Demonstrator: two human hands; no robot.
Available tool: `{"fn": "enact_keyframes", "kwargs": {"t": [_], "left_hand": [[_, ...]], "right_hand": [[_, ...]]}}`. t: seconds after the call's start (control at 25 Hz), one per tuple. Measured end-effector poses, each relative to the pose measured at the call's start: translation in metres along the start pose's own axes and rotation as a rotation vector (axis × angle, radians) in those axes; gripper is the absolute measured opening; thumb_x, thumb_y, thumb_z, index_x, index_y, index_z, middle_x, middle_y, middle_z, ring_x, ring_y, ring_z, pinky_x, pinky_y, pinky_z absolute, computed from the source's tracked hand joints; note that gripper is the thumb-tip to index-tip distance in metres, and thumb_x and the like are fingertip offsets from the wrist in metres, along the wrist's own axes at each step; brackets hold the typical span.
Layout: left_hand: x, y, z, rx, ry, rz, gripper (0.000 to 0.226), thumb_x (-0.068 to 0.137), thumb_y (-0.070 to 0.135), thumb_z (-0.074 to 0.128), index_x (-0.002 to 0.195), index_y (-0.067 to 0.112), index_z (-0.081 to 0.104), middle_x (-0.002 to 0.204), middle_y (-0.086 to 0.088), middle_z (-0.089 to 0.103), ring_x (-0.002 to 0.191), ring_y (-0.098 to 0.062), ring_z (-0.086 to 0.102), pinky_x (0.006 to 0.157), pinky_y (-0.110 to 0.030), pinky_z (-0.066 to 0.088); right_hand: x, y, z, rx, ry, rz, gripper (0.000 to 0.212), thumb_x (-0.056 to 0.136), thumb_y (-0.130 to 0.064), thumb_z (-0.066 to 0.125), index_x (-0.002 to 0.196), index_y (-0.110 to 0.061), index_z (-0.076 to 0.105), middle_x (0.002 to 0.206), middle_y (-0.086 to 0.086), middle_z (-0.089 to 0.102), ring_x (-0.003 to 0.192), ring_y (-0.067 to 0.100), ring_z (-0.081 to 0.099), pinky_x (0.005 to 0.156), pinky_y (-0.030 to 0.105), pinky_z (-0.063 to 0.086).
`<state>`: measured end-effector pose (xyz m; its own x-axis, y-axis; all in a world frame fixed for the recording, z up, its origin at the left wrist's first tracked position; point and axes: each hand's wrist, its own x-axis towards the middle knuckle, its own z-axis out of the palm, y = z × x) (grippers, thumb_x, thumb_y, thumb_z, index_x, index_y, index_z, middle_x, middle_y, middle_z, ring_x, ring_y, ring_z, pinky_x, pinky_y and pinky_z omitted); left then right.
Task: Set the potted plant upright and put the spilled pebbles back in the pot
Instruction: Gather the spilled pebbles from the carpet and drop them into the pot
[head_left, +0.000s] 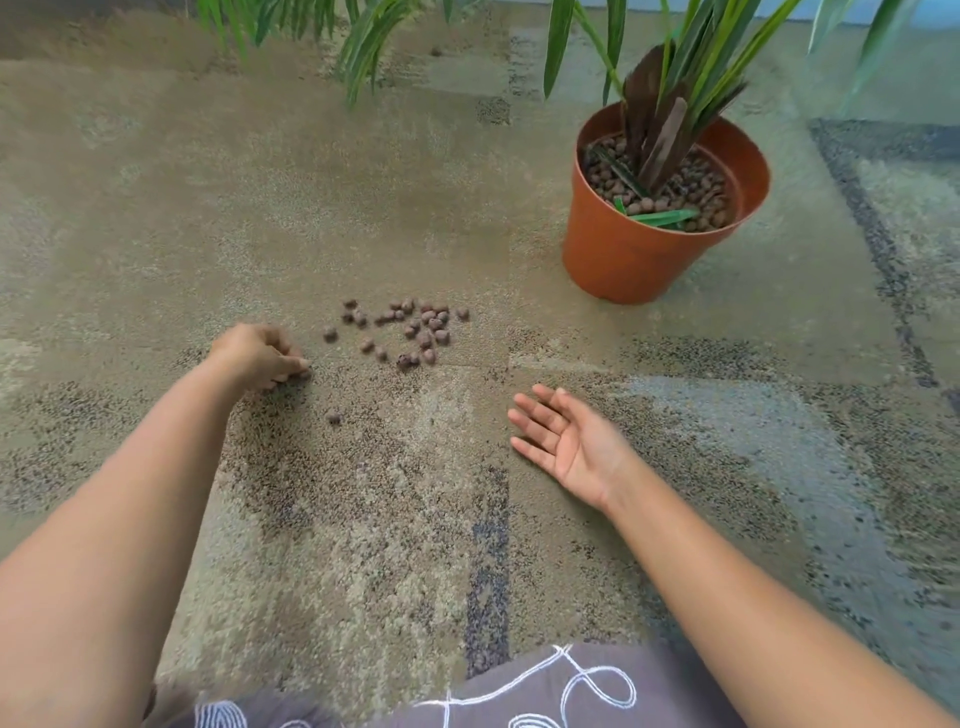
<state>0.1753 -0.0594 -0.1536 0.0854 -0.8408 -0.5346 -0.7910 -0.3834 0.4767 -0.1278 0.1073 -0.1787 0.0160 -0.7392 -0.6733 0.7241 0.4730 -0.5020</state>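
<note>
left hand (257, 356) grip pinched on a pebble nr the spilled pebbles (410, 327); right hand (569, 441) released, palm up. pile lies front-left of the pot (623, 249), already upright. risk: small round pebbles slip out, roll into carpet (363, 519) pile.

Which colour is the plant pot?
The pot is terracotta orange, seen best in the head view.

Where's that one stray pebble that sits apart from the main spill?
In the head view the stray pebble lies alone on the carpet, nearer the camera than the main pebble cluster, just below the left hand.
</note>
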Motion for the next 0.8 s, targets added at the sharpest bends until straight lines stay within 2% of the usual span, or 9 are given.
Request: {"fn": "enact_keyframes", "kwargs": {"t": [0.12, 0.2, 0.32, 0.44, 0.6, 0.68, 0.76, 0.8], "left_hand": [[-0.009, 0.013, 0.005, 0.059, -0.108, -0.022, 0.016, 0.077, 0.003, 0.069, 0.073, 0.008, 0.054, 0.07, -0.009, 0.059, 0.059, -0.018, 0.054, 0.057, -0.027, 0.051], [-0.014, 0.02, 0.009, 0.149, -0.111, -0.011, 0.014, 0.08, -0.001, 0.064, 0.073, 0.007, 0.055, 0.073, -0.012, 0.062, 0.061, -0.021, 0.057, 0.062, -0.031, 0.054], [-0.031, 0.042, 0.019, 0.154, -0.193, 0.021, 0.008, 0.083, 0.001, 0.06, 0.077, 0.005, 0.055, 0.085, -0.014, 0.064, 0.071, -0.02, 0.061, 0.067, -0.026, 0.056], [-0.064, 0.085, 0.055, 0.12, -0.27, 0.219, 0.006, 0.083, 0.005, 0.059, 0.08, 0.009, 0.055, 0.093, -0.011, 0.064, 0.078, -0.017, 0.062, 0.075, -0.029, 0.056], [-0.113, 0.132, 0.114, 0.062, -0.322, 0.466, 0.012, 0.082, 0.008, 0.063, 0.076, 0.017, 0.057, 0.081, 0.002, 0.062, 0.082, -0.017, 0.063, 0.078, -0.03, 0.055], [-0.124, 0.14, 0.132, 0.079, -0.327, 0.49, 0.01, 0.081, 0.015, 0.066, 0.09, 0.017, 0.061, 0.089, 0.003, 0.064, 0.087, -0.016, 0.063, 0.081, -0.032, 0.054], [-0.123, 0.14, 0.137, 0.08, -0.309, 0.444, 0.025, 0.082, 0.022, 0.065, 0.105, 0.018, 0.058, 0.103, 0.0, 0.063, 0.093, -0.018, 0.062, 0.084, -0.034, 0.053], [-0.12, 0.139, 0.134, 0.093, -0.273, 0.425, 0.026, 0.083, 0.025, 0.063, 0.108, 0.017, 0.057, 0.106, -0.001, 0.061, 0.093, -0.018, 0.062, 0.084, -0.035, 0.053]], "right_hand": [[-0.001, 0.0, 0.002, 0.01, 0.006, -0.007, 0.026, 0.099, -0.025, 0.037, 0.108, -0.011, 0.058, 0.092, 0.008, 0.073, 0.079, 0.02, 0.071, 0.075, 0.042, 0.055], [-0.002, 0.0, 0.003, 0.006, 0.011, -0.009, 0.026, 0.099, -0.025, 0.037, 0.108, -0.011, 0.058, 0.091, 0.008, 0.073, 0.078, 0.02, 0.071, 0.075, 0.041, 0.055], [-0.003, 0.0, 0.004, 0.003, 0.018, -0.008, 0.026, 0.099, -0.023, 0.037, 0.108, -0.011, 0.058, 0.09, 0.008, 0.074, 0.077, 0.02, 0.072, 0.075, 0.041, 0.056], [-0.002, 0.0, 0.006, 0.011, 0.027, -0.019, 0.025, 0.099, -0.022, 0.037, 0.108, -0.01, 0.058, 0.089, 0.009, 0.074, 0.077, 0.02, 0.072, 0.074, 0.04, 0.056], [-0.002, 0.003, 0.01, 0.056, 0.037, -0.047, 0.024, 0.098, -0.021, 0.041, 0.112, -0.008, 0.055, 0.089, 0.011, 0.072, 0.075, 0.022, 0.07, 0.073, 0.039, 0.056], [-0.002, 0.003, 0.013, 0.094, 0.079, -0.067, 0.02, 0.096, -0.02, 0.044, 0.106, -0.008, 0.058, 0.084, 0.01, 0.068, 0.07, 0.021, 0.067, 0.068, 0.036, 0.06], [-0.003, 0.002, 0.017, 0.143, 0.128, -0.048, 0.017, 0.095, -0.016, 0.046, 0.091, -0.005, 0.057, 0.074, 0.01, 0.064, 0.061, 0.018, 0.065, 0.059, 0.032, 0.059], [-0.003, 0.003, 0.019, 0.171, 0.123, -0.026, 0.017, 0.095, -0.015, 0.045, 0.087, -0.004, 0.056, 0.068, 0.01, 0.064, 0.059, 0.019, 0.065, 0.06, 0.032, 0.059]]}}
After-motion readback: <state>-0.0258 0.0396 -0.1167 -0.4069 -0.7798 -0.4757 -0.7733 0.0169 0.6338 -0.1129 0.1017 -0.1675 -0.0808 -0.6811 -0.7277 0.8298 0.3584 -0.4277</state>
